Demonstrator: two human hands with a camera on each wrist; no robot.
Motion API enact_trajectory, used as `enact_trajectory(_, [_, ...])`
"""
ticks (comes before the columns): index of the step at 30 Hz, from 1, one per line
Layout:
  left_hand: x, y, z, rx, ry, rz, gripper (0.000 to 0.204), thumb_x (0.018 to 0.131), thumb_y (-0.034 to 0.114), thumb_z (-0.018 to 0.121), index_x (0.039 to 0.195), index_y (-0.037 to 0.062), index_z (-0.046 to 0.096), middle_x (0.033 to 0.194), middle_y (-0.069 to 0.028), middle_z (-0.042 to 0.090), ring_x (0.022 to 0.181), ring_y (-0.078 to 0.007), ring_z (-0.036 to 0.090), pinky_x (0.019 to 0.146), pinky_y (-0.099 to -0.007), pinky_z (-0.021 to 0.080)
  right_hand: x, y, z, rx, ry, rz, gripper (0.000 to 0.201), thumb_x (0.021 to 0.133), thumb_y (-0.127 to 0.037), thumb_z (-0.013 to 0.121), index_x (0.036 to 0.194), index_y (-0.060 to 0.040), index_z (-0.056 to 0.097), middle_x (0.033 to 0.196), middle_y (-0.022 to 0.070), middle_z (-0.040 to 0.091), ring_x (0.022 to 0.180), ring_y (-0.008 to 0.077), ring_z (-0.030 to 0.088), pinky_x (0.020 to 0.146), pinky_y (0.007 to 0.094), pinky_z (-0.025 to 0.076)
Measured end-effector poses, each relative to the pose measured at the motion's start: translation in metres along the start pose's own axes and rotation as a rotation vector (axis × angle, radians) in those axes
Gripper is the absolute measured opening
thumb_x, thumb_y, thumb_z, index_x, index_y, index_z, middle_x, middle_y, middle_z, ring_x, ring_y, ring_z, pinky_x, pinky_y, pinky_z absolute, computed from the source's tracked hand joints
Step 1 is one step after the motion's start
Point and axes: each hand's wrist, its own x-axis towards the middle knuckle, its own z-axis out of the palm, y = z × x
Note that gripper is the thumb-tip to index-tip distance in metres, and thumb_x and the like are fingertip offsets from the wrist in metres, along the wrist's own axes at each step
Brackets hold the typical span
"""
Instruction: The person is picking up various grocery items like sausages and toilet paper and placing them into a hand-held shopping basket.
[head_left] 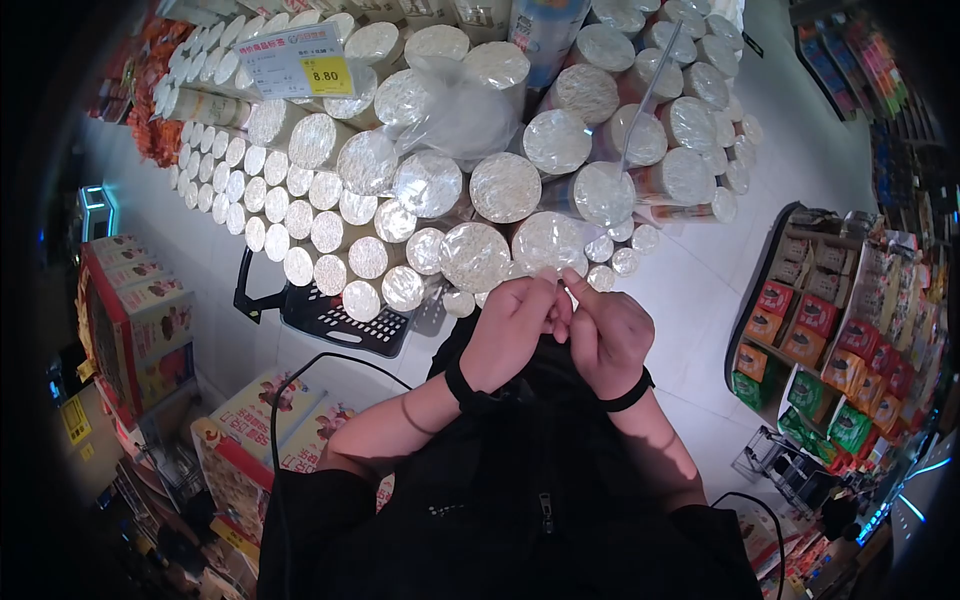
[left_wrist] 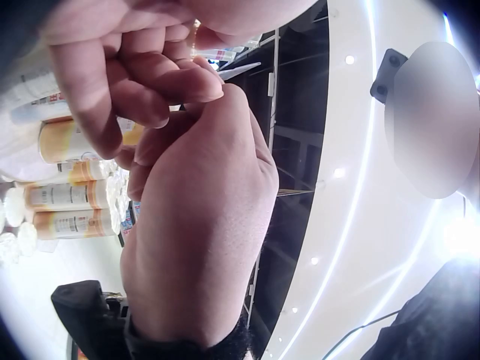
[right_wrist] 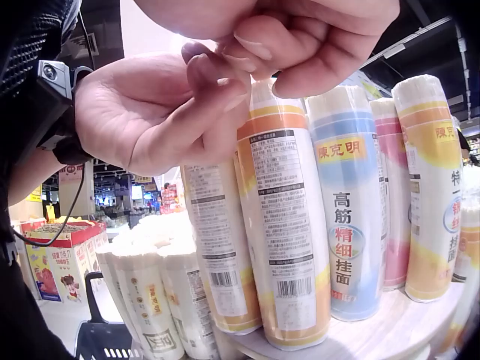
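Observation:
My two hands meet in front of my chest, fingertips together. The left hand (head_left: pixel 520 310) and the right hand (head_left: pixel 600 325) both pinch a thin pale strip (left_wrist: pixel 241 69), seemingly clear plastic film, that sticks out between the fingertips. In the left wrist view the left hand (left_wrist: pixel 202 225) shows its back, and the right hand (left_wrist: pixel 127 67) curls over it. The right wrist view has the right hand (right_wrist: pixel 300 30) at the top, touching the left hand (right_wrist: pixel 150 112). Just beyond stands a stack of round noodle packs (head_left: pixel 505 185), upright tubes (right_wrist: pixel 281 217) with printed labels.
A loose clear plastic bag (head_left: pixel 455 115) lies on the noodle stack, beside a price card (head_left: pixel 300 62) reading 8.80. A black shopping basket (head_left: pixel 340 320) sits on the floor at the stack's foot. Boxed goods (head_left: pixel 135 320) stand left, a snack shelf (head_left: pixel 810 310) right.

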Motion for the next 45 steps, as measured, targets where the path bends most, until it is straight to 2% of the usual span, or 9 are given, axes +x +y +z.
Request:
enact_trajectory(5, [-0.002, 0.002, 0.005, -0.052, 0.049, -0.016, 0.053, 0.121, 0.038, 0.042, 0.091, 0.0003, 0.065, 0.088, -0.0056, 0.065, 0.077, -0.0135, 0.061, 0.073, -0.0297, 0.054, -0.002, 0.002, -0.002, -0.001, -0.01, -0.015, 0.047, 0.085, -0.001, 0.071, 0.131, -0.0058, 0.077, 0.069, 0.0044, 0.061, 0.059, 0.0244, 0.061, 0.059, 0.0379, 0.05])
enact_trajectory(15, [-0.005, -0.003, 0.016, 0.216, 0.255, 0.05, 0.054, 0.121, 0.038, 0.037, 0.095, 0.0017, 0.068, 0.087, -0.0033, 0.067, 0.078, -0.0109, 0.062, 0.072, -0.0273, 0.056, -0.007, 0.013, -0.019, 0.101, -0.088, -0.028, 0.053, 0.092, -0.006, 0.07, 0.145, -0.0082, 0.067, 0.078, -0.001, 0.073, 0.069, 0.0218, 0.073, 0.066, 0.0371, 0.059])
enact_trajectory(19, [-0.009, -0.004, 0.011, 0.286, 0.078, 0.141, 0.057, 0.121, 0.043, 0.037, 0.1, -0.0005, 0.068, 0.089, -0.0062, 0.068, 0.085, -0.0144, 0.065, 0.084, -0.032, 0.056, -0.01, 0.029, -0.037, 0.198, -0.117, -0.017, 0.057, 0.092, -0.011, 0.073, 0.148, -0.0167, 0.066, 0.083, 0.0019, 0.075, 0.072, 0.0252, 0.074, 0.066, 0.0385, 0.059])
enact_trajectory(23, [-0.012, -0.014, 0.017, 0.306, 0.161, 0.167, 0.052, 0.121, 0.04, 0.042, 0.105, -0.0021, 0.068, 0.089, -0.0084, 0.069, 0.087, -0.0167, 0.067, 0.086, -0.0324, 0.054, -0.019, 0.057, -0.048, 0.215, -0.05, -0.052, 0.035, 0.093, -0.011, 0.073, 0.128, -0.0141, 0.074, 0.083, 0.0063, 0.074, 0.072, 0.0288, 0.074, 0.064, 0.0411, 0.058])
enact_trajectory(24, [-0.014, -0.015, 0.019, 0.312, 0.172, 0.125, 0.043, 0.12, 0.033, 0.047, 0.104, -0.0009, 0.067, 0.09, -0.0082, 0.07, 0.088, -0.0162, 0.068, 0.087, -0.0317, 0.053, -0.021, 0.063, -0.049, 0.242, -0.013, -0.058, 0.022, 0.093, -0.011, 0.073, 0.115, -0.012, 0.074, 0.079, 0.0078, 0.072, 0.071, 0.0305, 0.072, 0.063, 0.0431, 0.057])
enact_trajectory(32, [-0.02, -0.038, 0.057, 0.537, 0.223, 0.033, 0.016, 0.113, 0.008, 0.051, 0.102, 0.0023, 0.061, 0.094, -0.0062, 0.072, 0.091, -0.0133, 0.068, 0.089, -0.0296, 0.053, -0.047, 0.105, -0.068, 0.174, -0.613, -0.113, 0.014, 0.097, -0.021, 0.064, 0.1, -0.0079, 0.067, 0.072, 0.0125, 0.069, 0.068, 0.0365, 0.072, 0.061, 0.0516, 0.056])
enact_trajectory(38, [-0.026, -0.073, 0.088, 0.567, 0.223, -0.031, 0.012, 0.112, 0.006, 0.052, 0.106, 0.0021, 0.062, 0.099, -0.0056, 0.07, 0.096, -0.0132, 0.067, 0.092, -0.0301, 0.053, -0.081, 0.129, -0.067, 0.218, -0.945, -0.104, 0.015, 0.094, -0.018, 0.067, 0.102, -0.0069, 0.072, 0.077, 0.0133, 0.073, 0.076, 0.037, 0.076, 0.069, 0.05, 0.06])
enact_trajectory(42, [-0.038, -0.09, 0.099, 0.572, 0.231, -0.124, 0.006, 0.11, 0.005, 0.058, 0.111, 0.0016, 0.063, 0.102, -0.0043, 0.07, 0.097, -0.0113, 0.066, 0.092, -0.0288, 0.052, -0.1, 0.145, -0.057, 0.155, -1.05, -0.126, 0.015, 0.09, -0.017, 0.07, 0.1, -0.0051, 0.073, 0.087, 0.0133, 0.077, 0.084, 0.0346, 0.078, 0.072, 0.0485, 0.06])
enact_trajectory(45, [-0.05, -0.101, 0.099, 0.577, 0.253, -0.154, 0.005, 0.108, 0.005, 0.065, 0.112, 0.0023, 0.064, 0.101, -0.0024, 0.07, 0.095, -0.0088, 0.065, 0.089, -0.0267, 0.052, -0.118, 0.151, -0.046, 0.1, -1.01, -0.185, 0.015, 0.09, -0.017, 0.07, 0.099, -0.0051, 0.073, 0.088, 0.0134, 0.077, 0.085, 0.0337, 0.078, 0.073, 0.0473, 0.061])
